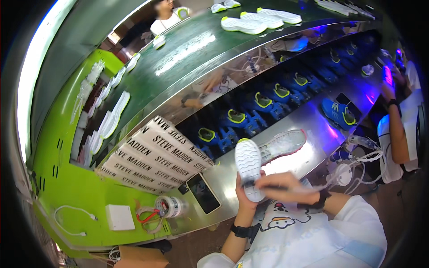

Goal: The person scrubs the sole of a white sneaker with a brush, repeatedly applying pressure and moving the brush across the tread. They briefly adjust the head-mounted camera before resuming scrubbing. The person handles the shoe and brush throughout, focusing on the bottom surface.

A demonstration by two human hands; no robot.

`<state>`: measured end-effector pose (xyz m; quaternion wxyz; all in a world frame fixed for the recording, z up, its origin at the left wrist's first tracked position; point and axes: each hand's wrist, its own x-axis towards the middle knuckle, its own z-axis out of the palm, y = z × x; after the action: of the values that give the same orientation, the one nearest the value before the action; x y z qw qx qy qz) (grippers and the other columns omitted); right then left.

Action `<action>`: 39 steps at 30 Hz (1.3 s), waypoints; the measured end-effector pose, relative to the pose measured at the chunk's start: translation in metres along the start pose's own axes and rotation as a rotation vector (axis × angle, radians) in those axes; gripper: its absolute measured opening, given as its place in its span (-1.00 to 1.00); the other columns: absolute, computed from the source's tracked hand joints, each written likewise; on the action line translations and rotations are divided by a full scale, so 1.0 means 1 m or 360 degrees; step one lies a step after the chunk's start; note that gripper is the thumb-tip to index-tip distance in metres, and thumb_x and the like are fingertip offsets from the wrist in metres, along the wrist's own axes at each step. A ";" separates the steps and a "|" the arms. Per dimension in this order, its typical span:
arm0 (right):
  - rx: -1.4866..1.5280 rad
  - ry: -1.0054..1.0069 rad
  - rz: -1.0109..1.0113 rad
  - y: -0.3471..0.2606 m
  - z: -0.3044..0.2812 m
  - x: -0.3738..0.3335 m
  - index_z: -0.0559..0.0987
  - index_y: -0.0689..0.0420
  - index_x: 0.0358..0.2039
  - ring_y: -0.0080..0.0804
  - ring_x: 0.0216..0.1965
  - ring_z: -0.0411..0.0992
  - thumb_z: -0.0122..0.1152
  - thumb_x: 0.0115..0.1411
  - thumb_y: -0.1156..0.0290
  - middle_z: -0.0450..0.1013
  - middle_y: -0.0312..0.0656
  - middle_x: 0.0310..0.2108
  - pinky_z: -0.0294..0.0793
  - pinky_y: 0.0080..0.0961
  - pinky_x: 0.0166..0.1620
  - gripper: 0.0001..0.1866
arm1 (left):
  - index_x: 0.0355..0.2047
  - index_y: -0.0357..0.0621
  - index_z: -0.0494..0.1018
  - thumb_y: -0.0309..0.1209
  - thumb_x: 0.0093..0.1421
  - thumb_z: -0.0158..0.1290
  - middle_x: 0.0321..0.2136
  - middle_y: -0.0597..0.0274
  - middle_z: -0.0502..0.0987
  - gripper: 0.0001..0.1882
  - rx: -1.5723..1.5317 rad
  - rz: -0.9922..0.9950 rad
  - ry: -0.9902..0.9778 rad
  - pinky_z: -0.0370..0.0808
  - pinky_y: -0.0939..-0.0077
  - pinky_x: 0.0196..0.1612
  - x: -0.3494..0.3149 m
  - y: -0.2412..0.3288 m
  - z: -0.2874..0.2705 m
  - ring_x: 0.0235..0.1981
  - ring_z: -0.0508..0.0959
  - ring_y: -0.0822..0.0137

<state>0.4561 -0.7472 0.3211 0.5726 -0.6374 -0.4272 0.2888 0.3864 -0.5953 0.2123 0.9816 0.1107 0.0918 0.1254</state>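
My left hand [244, 194] grips a white shoe sole [248, 161] by its lower end and sides. The sole stands nearly upright, ridged tread showing, with a yellow-green edge at its top. My right hand [283, 184] is closed around a dark, slim tool that looks like a brush [273, 186]; its tip reaches the lower part of the sole. Motion blurs that hand and hides some of the tool. Just behind, a second sole [286, 145], pale with a reddish rim, lies on the metal bench [228, 176].
Blue shoes [263, 102] line a dark recessed track. Beyond runs a green conveyor belt [187, 53] carrying white soles [259, 20]. A printed box [156, 154], phone [204, 193] and tape roll [172, 207] sit to my left. At right are a blue shoe [338, 113] and a co-worker's arm [399, 129].
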 end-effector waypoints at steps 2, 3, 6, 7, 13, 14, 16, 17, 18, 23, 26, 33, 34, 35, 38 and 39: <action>-0.0100 -0.0181 -0.0260 -0.003 0.002 0.003 0.60 0.17 -0.23 -0.46 -0.18 0.50 0.19 0.09 0.51 0.55 -0.19 -0.27 0.40 -0.48 0.02 -0.80 | 0.16 -0.10 0.22 0.05 0.26 -0.16 -0.14 -0.04 0.43 -0.39 -0.0580 -0.0027 -0.0146 0.50 0.24 -0.20 0.002 0.002 0.025 -0.24 0.48 0.04; 0.0054 -0.0179 -0.0022 -0.006 0.000 0.002 0.61 0.16 -0.25 -0.41 -0.13 0.50 0.22 0.07 0.50 0.55 -0.18 -0.25 0.36 -0.46 0.07 -0.80 | 0.18 -0.07 0.20 0.07 0.27 -0.19 -0.16 -0.03 0.41 -0.38 -0.0460 -0.0015 -0.0006 0.50 0.26 -0.25 0.003 0.006 0.023 -0.31 0.47 0.05; -0.0043 -0.0175 -0.0259 0.002 -0.018 0.018 0.62 0.17 -0.22 -0.46 -0.22 0.52 0.27 0.02 0.49 0.58 -0.17 -0.28 0.44 -0.56 -0.07 -0.75 | 0.16 -0.15 0.22 0.09 0.28 -0.26 -0.18 -0.11 0.46 -0.36 -0.0107 -0.0046 -0.0207 0.53 0.20 -0.21 0.013 0.017 0.021 -0.26 0.52 0.05; -0.0056 -0.0369 -0.0199 0.000 -0.021 0.016 0.62 0.17 -0.22 -0.47 -0.25 0.53 0.27 0.02 0.50 0.58 -0.16 -0.30 0.46 -0.56 -0.09 -0.74 | 0.14 -0.22 0.22 0.06 0.29 -0.25 -0.17 -0.13 0.47 -0.36 0.0072 -0.0152 -0.0164 0.54 0.21 -0.18 0.013 0.023 0.024 -0.24 0.54 0.05; -0.0201 -0.0595 -0.0361 -0.009 -0.041 0.017 0.63 0.20 -0.26 -0.35 -0.34 0.53 0.17 0.00 0.55 0.57 -0.13 -0.36 0.48 -0.49 -0.21 -0.76 | 0.02 -0.38 0.33 -0.15 0.31 -0.14 -0.16 -0.06 0.53 -0.50 0.0867 -0.0790 0.0011 0.54 0.38 -0.12 0.038 0.038 0.044 -0.23 0.59 0.19; -0.0328 -0.0730 -0.0407 -0.013 -0.044 0.013 0.62 0.19 -0.27 -0.28 -0.35 0.53 0.15 0.00 0.55 0.57 -0.13 -0.35 0.47 -0.46 -0.24 -0.76 | -0.02 -0.37 0.37 -0.18 0.30 -0.11 -0.18 0.00 0.54 -0.54 0.1053 -0.0906 -0.0065 0.54 0.44 -0.16 0.039 0.040 0.049 -0.25 0.59 0.24; -0.0494 -0.0724 -0.0501 -0.017 -0.051 0.011 0.63 0.13 -0.31 -0.22 -0.29 0.47 0.20 -0.04 0.54 0.56 -0.23 -0.33 0.43 -0.44 -0.25 -0.77 | -0.10 -0.35 0.44 -0.24 0.28 -0.03 -0.23 0.10 0.57 -0.62 0.1412 -0.1130 -0.0210 0.55 0.54 -0.22 0.040 0.042 0.054 -0.28 0.59 0.35; -0.0566 -0.0655 -0.0670 -0.019 -0.054 0.016 0.63 0.12 -0.32 -0.23 -0.28 0.45 0.21 -0.05 0.53 0.55 -0.26 -0.33 0.42 -0.44 -0.24 -0.78 | -0.14 -0.35 0.46 -0.26 0.28 -0.02 -0.29 0.16 0.58 -0.65 0.1256 -0.1218 -0.0222 0.56 0.55 -0.25 0.047 0.042 0.052 -0.34 0.60 0.39; -0.0649 -0.0570 -0.0837 -0.021 -0.058 0.018 0.64 0.10 -0.32 -0.23 -0.27 0.43 0.22 -0.06 0.52 0.55 -0.29 -0.33 0.41 -0.44 -0.23 -0.78 | -0.12 -0.35 0.46 -0.25 0.28 -0.02 -0.28 0.16 0.58 -0.64 0.1376 -0.1270 -0.0189 0.56 0.56 -0.26 0.050 0.040 0.054 -0.35 0.60 0.39; -0.0099 -0.0481 -0.0265 -0.017 -0.084 -0.004 0.65 0.18 -0.32 -0.35 -0.17 0.46 0.27 -0.05 0.57 0.55 -0.17 -0.31 0.42 -0.43 -0.06 -0.78 | 0.00 -0.34 0.37 0.05 0.29 -0.22 -0.04 -0.03 0.48 -0.37 0.0662 -0.1269 -0.0261 0.48 0.27 -0.04 0.052 0.053 0.033 -0.09 0.53 0.14; 0.0223 0.0069 -0.0027 -0.031 -0.075 0.004 0.64 0.20 -0.28 -0.47 -0.21 0.48 0.27 -0.01 0.56 0.56 -0.15 -0.32 0.42 -0.56 -0.07 -0.78 | 0.22 -0.20 0.16 0.08 0.27 -0.30 0.17 -0.09 0.26 -0.31 -0.0267 -0.0489 -0.0400 0.10 0.04 0.28 0.032 0.018 0.040 0.21 0.25 -0.03; -0.0228 0.0605 -0.0415 0.004 -0.026 0.006 0.61 0.18 -0.25 -0.32 -0.18 0.51 0.21 0.06 0.50 0.55 -0.11 -0.33 0.41 -0.45 -0.02 -0.79 | 0.24 -0.17 0.09 -0.05 0.17 -0.12 0.15 -0.01 0.26 -0.30 -0.0411 -0.0188 -0.0470 0.30 0.09 0.13 0.020 -0.028 0.017 0.07 0.34 0.09; -0.0307 0.0448 -0.0533 0.009 -0.014 -0.001 0.61 0.18 -0.25 -0.29 -0.15 0.51 0.21 0.06 0.49 0.55 -0.10 -0.31 0.41 -0.43 0.00 -0.80 | 0.22 -0.19 0.11 -0.06 0.14 -0.05 0.12 0.01 0.29 -0.28 -0.0473 -0.0137 -0.0397 0.34 0.08 0.09 0.025 -0.030 0.021 0.02 0.37 0.09; -0.0215 0.0196 -0.0556 0.008 -0.012 -0.004 0.61 0.18 -0.25 -0.36 -0.13 0.50 0.22 0.06 0.48 0.56 -0.12 -0.29 0.38 -0.45 0.04 -0.79 | 0.23 -0.20 0.09 -0.11 0.10 0.01 0.14 0.01 0.28 -0.25 -0.0788 -0.0312 -0.0531 0.35 0.09 0.07 0.032 -0.029 0.029 0.00 0.37 0.06; 0.0219 0.0377 0.0044 -0.007 -0.024 0.006 0.61 0.20 -0.24 -0.44 -0.18 0.51 0.21 0.09 0.45 0.56 -0.12 -0.29 0.43 -0.55 -0.04 -0.79 | 0.22 -0.20 0.13 -0.10 0.18 -0.10 0.08 -0.02 0.33 -0.33 -0.0215 0.0084 -0.0168 0.37 0.20 0.05 0.026 -0.024 0.041 -0.07 0.41 0.11; 0.0025 0.0479 -0.0262 -0.001 -0.026 0.012 0.60 0.22 -0.23 -0.46 -0.24 0.52 0.19 0.12 0.44 0.56 -0.14 -0.29 0.47 -0.57 -0.14 -0.79 | 0.21 -0.21 0.14 -0.09 0.19 -0.13 0.05 -0.03 0.35 -0.35 -0.0127 0.0153 -0.0128 0.38 0.23 0.05 0.029 -0.024 0.048 -0.09 0.42 0.13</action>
<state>0.4843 -0.7494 0.3278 0.6568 -0.6317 -0.3852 0.1455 0.4295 -0.6198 0.2482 0.9810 0.0808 0.0418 0.1713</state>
